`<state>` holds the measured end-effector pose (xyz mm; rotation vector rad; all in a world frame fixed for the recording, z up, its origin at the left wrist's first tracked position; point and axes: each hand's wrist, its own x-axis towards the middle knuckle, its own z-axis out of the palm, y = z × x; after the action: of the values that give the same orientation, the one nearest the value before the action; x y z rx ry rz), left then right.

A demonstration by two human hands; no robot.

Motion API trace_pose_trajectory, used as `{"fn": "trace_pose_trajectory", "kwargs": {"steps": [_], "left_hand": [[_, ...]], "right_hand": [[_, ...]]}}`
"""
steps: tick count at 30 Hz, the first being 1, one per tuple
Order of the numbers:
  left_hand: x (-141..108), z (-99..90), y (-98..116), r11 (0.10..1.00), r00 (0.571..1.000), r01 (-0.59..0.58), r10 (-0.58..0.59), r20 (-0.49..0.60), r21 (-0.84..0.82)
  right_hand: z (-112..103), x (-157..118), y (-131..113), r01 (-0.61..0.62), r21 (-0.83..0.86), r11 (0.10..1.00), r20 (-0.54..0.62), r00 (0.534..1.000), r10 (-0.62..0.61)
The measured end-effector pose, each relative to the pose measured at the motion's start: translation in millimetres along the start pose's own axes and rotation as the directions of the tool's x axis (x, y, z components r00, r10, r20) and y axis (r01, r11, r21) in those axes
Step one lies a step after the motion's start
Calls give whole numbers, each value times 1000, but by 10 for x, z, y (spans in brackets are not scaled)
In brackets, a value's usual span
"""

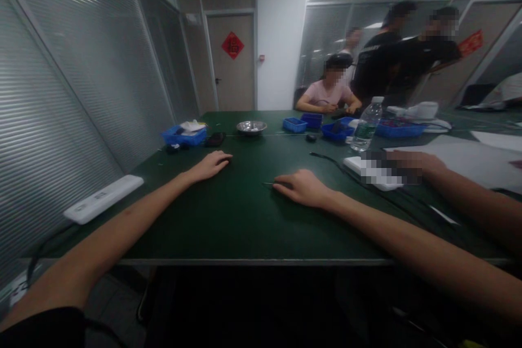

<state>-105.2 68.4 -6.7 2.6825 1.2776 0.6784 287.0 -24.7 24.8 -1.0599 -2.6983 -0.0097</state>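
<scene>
My left hand [212,165] rests on the green table [228,217] with its fingers stretched forward and a gap beside the thumb; nothing shows in it. Nearest to it is a flat black object [216,139] farther back. My right hand [302,187] lies lower on the table, thumb and fingers pinched together. From that pinch a thin metal tool [267,183] sticks out to the left; the rest of it is hidden in the hand, so I cannot tell its exact kind. A shiny metal bowl [252,128] with small pieces in it stands beyond both hands.
Blue bins [191,136] stand at the back left, with more at the right. A water bottle [366,125], a white power strip [373,173] and a black cable [326,156] lie to my right, near another person's arm [468,185]. Another power strip [104,199] lies left.
</scene>
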Motion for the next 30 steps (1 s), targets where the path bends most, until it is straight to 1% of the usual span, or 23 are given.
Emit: {"fn": "trace_pose_trajectory", "kwargs": {"steps": [2,4,6,8,13,16,19,21,25,30], "left_hand": [[-88,-78,-299,989,997,65,-61,-36,131],[-184,-162,-535,962,990,140,-129,-65,236],[-265,-235,-700,931,977,211,-191,-94,298],[-316,-283,-806,913,966,257,-232,-114,317],[-337,-297,-931,907,961,276,-252,-115,317],[-347,-290,-979,888,960,278,-250,-122,366],[-394,-310,-1050,852,948,319,-282,-150,416],[-443,-344,-1107,819,921,390,-349,-174,421],[-532,-464,-1195,762,834,552,-501,-231,338],[-589,-642,-1210,730,773,634,-586,-243,256]], "right_hand": [[-10,-2,-5,0,14,1000,6,1000,0],[-22,-4,-9,4,29,1000,14,1000,-4],[-31,-4,-8,7,39,999,17,1000,-8],[-28,-4,-2,10,42,999,13,1000,-10],[-3,-2,20,18,49,999,14,1000,-19],[-5,-5,23,23,56,998,17,1000,-24],[-18,-5,15,18,49,999,21,1000,-19],[-25,-3,6,13,38,999,24,1000,-13],[-38,5,-13,10,30,999,32,999,-11],[-42,10,-20,11,32,999,37,999,-13]]}}
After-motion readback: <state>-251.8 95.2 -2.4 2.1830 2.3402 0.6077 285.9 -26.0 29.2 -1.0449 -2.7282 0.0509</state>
